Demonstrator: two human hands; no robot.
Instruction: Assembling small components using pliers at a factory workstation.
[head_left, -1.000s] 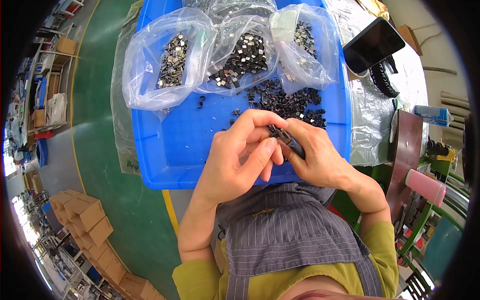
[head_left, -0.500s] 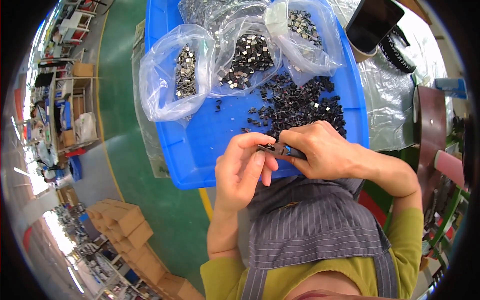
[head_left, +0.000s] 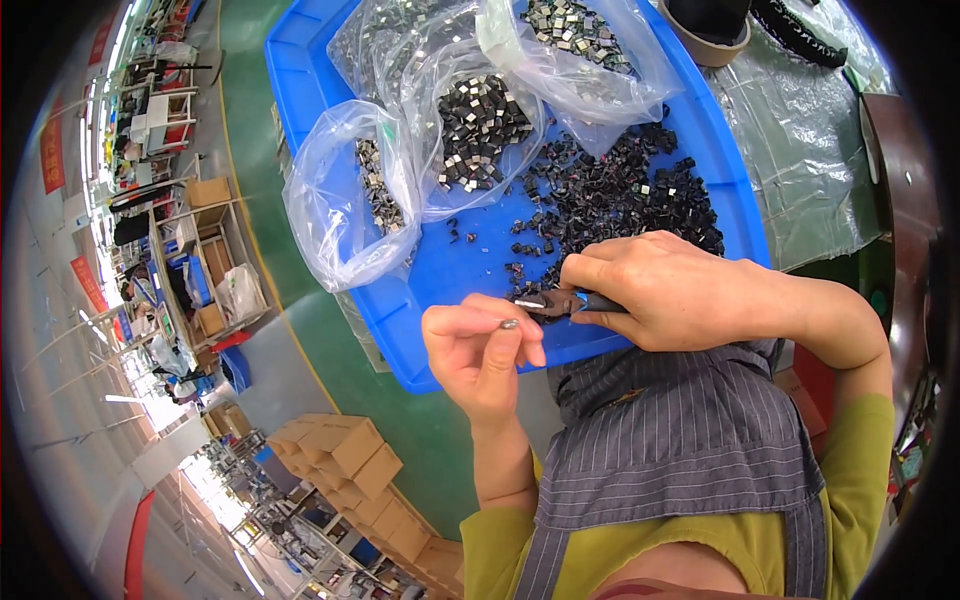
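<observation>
Shift since earlier frame: pliers (head_left: 560,303) nose now off the small metal piece (head_left: 509,324), which shows at the left fingertips; whole view has swung too, tray sits tilted.
Metal piece: silvery, above near side of tray, clear of its floor; finer shape too small to tell.
Left hand (head_left: 482,365): thumb and index pressed together, pinching metal piece; other fingers curled loosely.
Right hand (head_left: 675,295): wrapped round pliers' dark, blue-marked handles; nose points left, just beside left fingers; can't tell if its jaws meet.
In the way: right hand and pliers cover near edge of black parts heap (head_left: 635,195) and part of tray rim.
Blue tray (head_left: 455,270): under both hands; heap loose on right half, few strays mid-floor.
Clear bags: left bag (head_left: 335,245), silvery parts, hangs over tray's left edge; middle bag (head_left: 535,140), black-and-silver parts; right bag (head_left: 655,75), similar parts, overlaps middle one.
Right of tray: plastic sheet (head_left: 815,185), tan round container (head_left: 712,50), black strap (head_left: 800,35).
Further left: cardboard boxes (head_left: 350,450), green floor (head_left: 255,130).
</observation>
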